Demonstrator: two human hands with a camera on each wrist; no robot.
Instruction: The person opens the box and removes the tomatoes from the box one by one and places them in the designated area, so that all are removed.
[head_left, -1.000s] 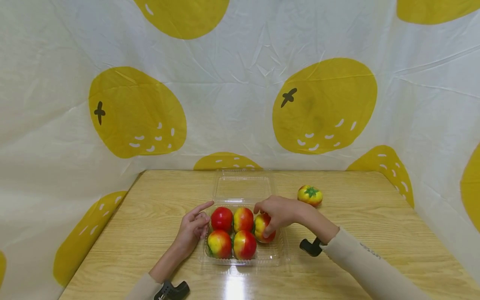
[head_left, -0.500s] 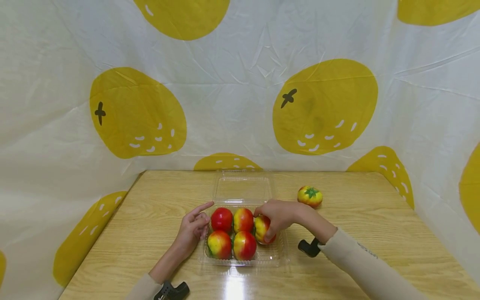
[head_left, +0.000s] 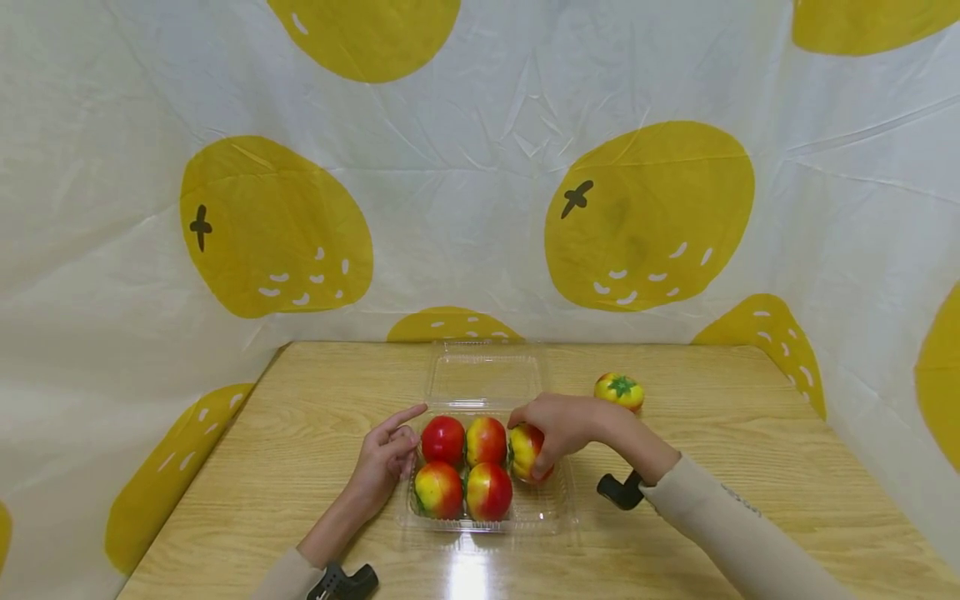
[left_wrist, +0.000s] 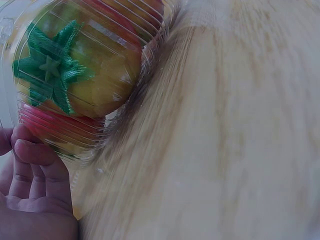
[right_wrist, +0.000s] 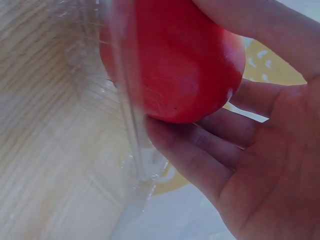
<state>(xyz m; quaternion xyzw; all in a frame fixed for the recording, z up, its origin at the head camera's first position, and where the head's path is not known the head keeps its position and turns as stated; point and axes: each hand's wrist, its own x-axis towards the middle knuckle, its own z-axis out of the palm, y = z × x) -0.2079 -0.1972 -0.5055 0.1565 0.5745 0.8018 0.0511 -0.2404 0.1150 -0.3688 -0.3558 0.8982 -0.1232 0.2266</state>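
Observation:
My right hand (head_left: 562, 429) grips a red-and-yellow artificial tomato (head_left: 523, 454) at the back right of a clear plastic clamshell container (head_left: 543, 508). In the right wrist view, the fingers curl round that tomato's red side (right_wrist: 175, 65), beside the container's wall. Several similar tomatoes fill the left and middle, including a red one (head_left: 442, 439) and a yellow-red one (head_left: 438, 490). At the container's left rim is my left hand (head_left: 382, 467), index finger extended, thumb and fingers pinching the edge. The left wrist view shows a green star-shaped calyx (left_wrist: 49, 67) through the ribbed wall.
Another tomato (head_left: 619, 392) with a green calyx lies on the wooden table (head_left: 712, 433), back right, outside the container. The container's open lid (head_left: 487, 375) lies flat behind it. A white curtain (head_left: 457, 217) with yellow fruit prints hangs beyond the table.
The right hand's tomato has shifted and turned slightly in its place, with the hand moving a little along with it. My left hand stays put at the rim.

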